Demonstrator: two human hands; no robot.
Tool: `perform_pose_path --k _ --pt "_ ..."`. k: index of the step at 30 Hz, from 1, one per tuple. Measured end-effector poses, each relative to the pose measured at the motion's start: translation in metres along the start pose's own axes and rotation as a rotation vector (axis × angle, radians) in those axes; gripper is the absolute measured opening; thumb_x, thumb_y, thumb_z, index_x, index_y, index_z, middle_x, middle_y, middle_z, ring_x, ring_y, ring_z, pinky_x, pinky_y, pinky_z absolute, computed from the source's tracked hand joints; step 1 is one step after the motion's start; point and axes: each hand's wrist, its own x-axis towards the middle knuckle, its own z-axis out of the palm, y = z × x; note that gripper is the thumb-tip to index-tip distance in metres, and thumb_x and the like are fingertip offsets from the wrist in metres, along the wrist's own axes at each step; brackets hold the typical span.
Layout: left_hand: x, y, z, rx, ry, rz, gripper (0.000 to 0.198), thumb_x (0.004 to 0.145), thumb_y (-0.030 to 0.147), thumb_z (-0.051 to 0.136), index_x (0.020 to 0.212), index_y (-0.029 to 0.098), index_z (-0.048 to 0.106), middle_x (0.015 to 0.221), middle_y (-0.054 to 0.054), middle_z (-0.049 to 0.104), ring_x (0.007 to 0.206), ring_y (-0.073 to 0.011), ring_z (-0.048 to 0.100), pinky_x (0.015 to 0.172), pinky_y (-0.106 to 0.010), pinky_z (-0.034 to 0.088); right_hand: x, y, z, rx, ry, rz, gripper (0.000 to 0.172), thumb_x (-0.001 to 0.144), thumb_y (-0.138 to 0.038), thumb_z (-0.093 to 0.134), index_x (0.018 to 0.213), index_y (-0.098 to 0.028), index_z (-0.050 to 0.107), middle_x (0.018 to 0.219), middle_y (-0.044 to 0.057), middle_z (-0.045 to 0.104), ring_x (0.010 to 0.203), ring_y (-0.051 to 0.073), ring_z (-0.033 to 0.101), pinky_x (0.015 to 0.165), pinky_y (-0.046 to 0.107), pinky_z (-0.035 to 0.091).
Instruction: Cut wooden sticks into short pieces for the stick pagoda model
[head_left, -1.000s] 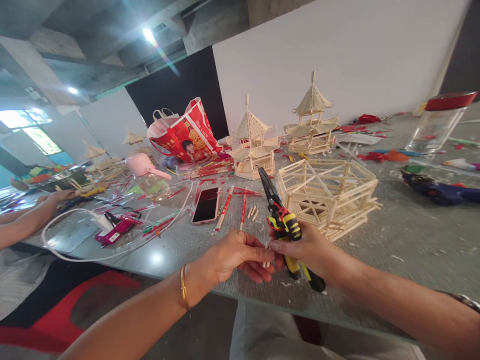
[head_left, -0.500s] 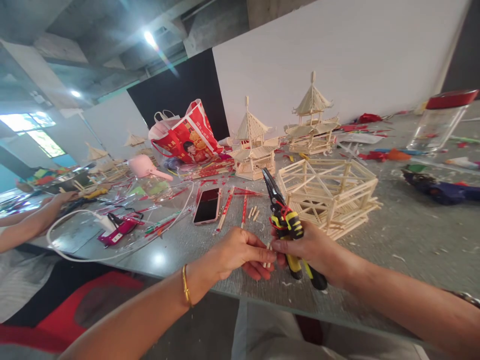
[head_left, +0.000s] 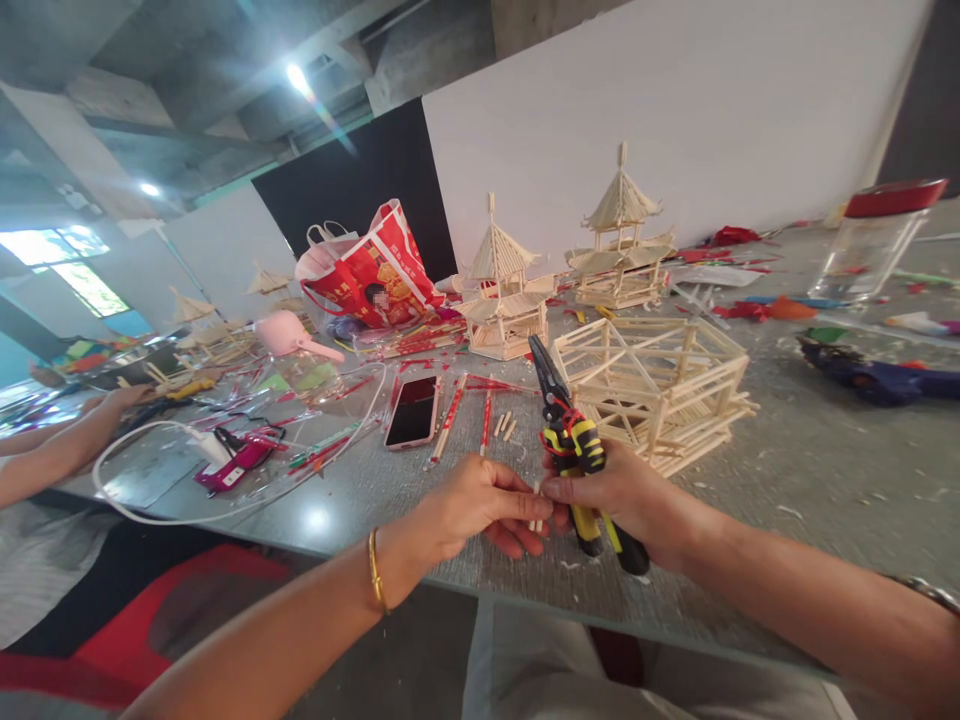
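Short pale wooden stick pieces [head_left: 535, 508] are pinched in the fingertips of my left hand [head_left: 487, 508], near the table's front edge. My right hand [head_left: 615, 490] is wrapped round black-and-yellow pliers [head_left: 576, 440], whose dark jaws point up and away from me. The fingertips of both hands meet at the small sticks. Just beyond the pliers stands a pale stick frame [head_left: 660, 385] with a many-sided outline and no roof. A few short cut sticks [head_left: 505, 425] lie on the table past my left hand.
Two stick pavilions [head_left: 504, 290] [head_left: 621, 240] stand behind the frame. A phone [head_left: 412, 411] and red-wrapped chopsticks [head_left: 450, 415] lie left of centre. Further left are a power strip [head_left: 236, 462] with a white cable and another person's arm [head_left: 64, 445]. A clear jar [head_left: 874, 245] stands at right.
Both hands keep nearly the same place, with the fingertips still together at the sticks. The view has shifted very slightly. Nothing has been let go.
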Motion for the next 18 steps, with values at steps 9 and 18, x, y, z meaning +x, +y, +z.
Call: perform_pose_path --k 9,18 --pt "0.0 0.001 -0.002 0.017 -0.008 -0.001 0.035 0.058 0.042 0.071 0.072 0.01 0.066 0.071 -0.007 0.066 0.055 -0.0131 0.062 0.044 -0.019 0.044 -0.002 -0.003 0.003 -0.003 0.026 0.017 0.036 0.051 -0.032 0.066 0.075 -0.016 0.044 0.045 -0.003 0.052 0.042 0.013 0.053 0.041 0.02 0.04" --pt "-0.005 -0.003 -0.013 0.009 0.044 0.004 0.028 0.059 0.036 0.071 0.068 0.011 0.063 0.065 -0.005 0.065 0.054 -0.014 0.062 0.045 -0.02 0.045 -0.006 -0.004 0.003 -0.002 0.022 0.032 0.037 0.05 -0.03 0.057 0.081 -0.017 0.04 0.062 0.0 0.058 0.043 0.015 0.054 0.04 0.023 0.038"
